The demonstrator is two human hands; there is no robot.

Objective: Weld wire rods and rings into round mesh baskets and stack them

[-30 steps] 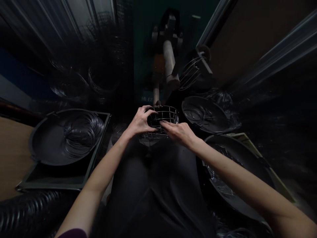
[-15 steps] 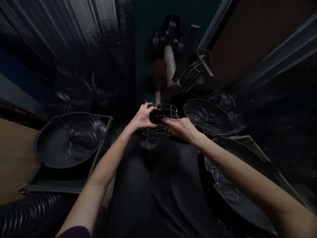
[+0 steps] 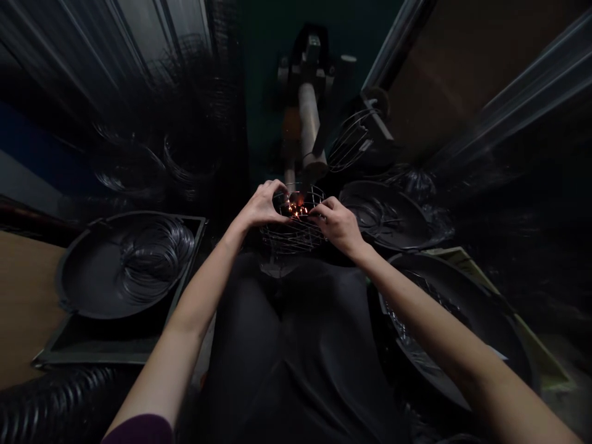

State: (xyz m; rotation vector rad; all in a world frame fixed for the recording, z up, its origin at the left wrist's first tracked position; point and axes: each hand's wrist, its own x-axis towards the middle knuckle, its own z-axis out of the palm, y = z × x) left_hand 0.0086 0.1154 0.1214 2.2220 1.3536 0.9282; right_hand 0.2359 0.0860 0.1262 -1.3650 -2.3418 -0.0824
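Observation:
A round wire basket point(image 3: 296, 237) sits in front of me, at the lower end of a spot welding machine point(image 3: 309, 117). My left hand point(image 3: 264, 205) curves around the basket's left side, thumb and fingers gripping its wire. On the right side my right hand point(image 3: 337, 221) pinches at the basket's wire near the rim; whether it holds a separate small piece there is hidden. Orange sparks point(image 3: 297, 209) glow between my two hands, right under the machine's tip. Dim light blurs the finer wires.
To the left, a dark pan point(image 3: 87, 277) with coiled wire rings point(image 3: 157, 256) stands on a metal-edged stand. On the right are another pan point(image 3: 428, 222) and a large basin point(image 3: 499, 314) holding wire pieces. Wire hoops point(image 3: 354, 139) hang beside the machine.
Sparks have appeared at the basket under the machine's tip. My right hand has moved from lying flat across the basket to a pinch at its right side.

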